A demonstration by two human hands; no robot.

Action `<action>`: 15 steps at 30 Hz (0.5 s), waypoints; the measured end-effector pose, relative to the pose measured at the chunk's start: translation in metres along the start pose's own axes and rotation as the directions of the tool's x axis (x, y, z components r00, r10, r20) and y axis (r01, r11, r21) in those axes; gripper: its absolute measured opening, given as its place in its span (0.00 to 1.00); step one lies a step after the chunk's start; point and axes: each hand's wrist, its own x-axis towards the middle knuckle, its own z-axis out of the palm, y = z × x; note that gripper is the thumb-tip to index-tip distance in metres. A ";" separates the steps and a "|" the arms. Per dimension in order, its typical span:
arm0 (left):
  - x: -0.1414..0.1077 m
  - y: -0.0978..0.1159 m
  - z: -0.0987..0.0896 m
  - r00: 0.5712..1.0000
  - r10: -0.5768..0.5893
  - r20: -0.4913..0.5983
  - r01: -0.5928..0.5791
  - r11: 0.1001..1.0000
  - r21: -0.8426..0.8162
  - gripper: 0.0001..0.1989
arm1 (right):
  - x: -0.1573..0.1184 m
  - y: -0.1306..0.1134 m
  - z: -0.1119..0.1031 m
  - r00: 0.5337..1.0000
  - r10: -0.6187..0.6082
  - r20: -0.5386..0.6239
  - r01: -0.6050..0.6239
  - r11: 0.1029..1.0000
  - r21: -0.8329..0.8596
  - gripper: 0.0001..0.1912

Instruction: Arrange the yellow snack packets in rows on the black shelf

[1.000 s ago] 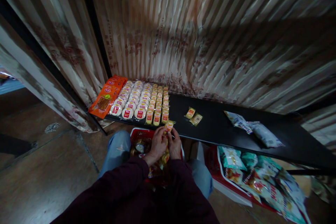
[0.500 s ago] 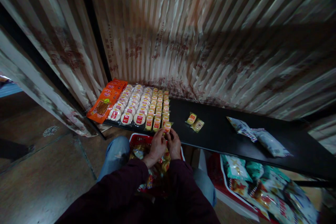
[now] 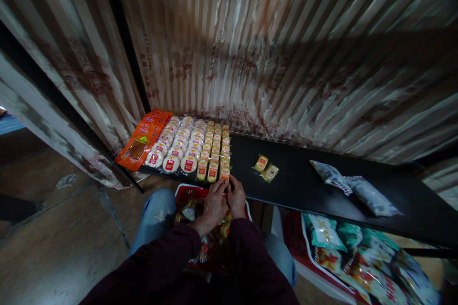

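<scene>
At the front edge of the black shelf [image 3: 289,181], my left hand [image 3: 214,205] and my right hand [image 3: 236,197] meet around a small yellow snack packet [image 3: 224,173]. It sits at the near end of the rightmost row of yellow packets [image 3: 215,147], and the fingers of both hands are closed on its near edge. Left of these rows lie several rows of round white wrapped crackers [image 3: 188,164], then orange snack bags [image 3: 143,140]. Below my wrists, between my knees, a red basket [image 3: 182,191] holds more wrapped snacks, partly hidden by my arms.
Two loose yellow packets [image 3: 265,167] lie on the shelf to the right. Farther right are two silvery bags [image 3: 370,194]. Under the shelf stands a red and white basket [image 3: 309,248] full of snack bags [image 3: 372,262]. A striped curtain [image 3: 229,57] hangs behind.
Both hands have lowered the yellow packet, which was tilted above the row's end, so it now lies in line with the other packets.
</scene>
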 end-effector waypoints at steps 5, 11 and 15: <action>0.000 0.000 0.001 1.000 0.001 0.018 -0.001 0.999 -0.040 0.28 | 0.000 0.002 0.002 1.000 -0.010 -0.012 0.010 1.000 0.016 0.23; 0.001 -0.006 0.005 1.000 0.000 0.018 0.002 0.997 -0.077 0.30 | 0.001 0.000 0.004 1.000 -0.004 -0.028 0.005 0.999 0.047 0.22; 0.001 -0.009 0.009 1.000 -0.026 0.004 0.026 0.993 -0.116 0.31 | 0.002 -0.003 0.003 1.000 -0.016 -0.023 0.018 0.998 0.056 0.26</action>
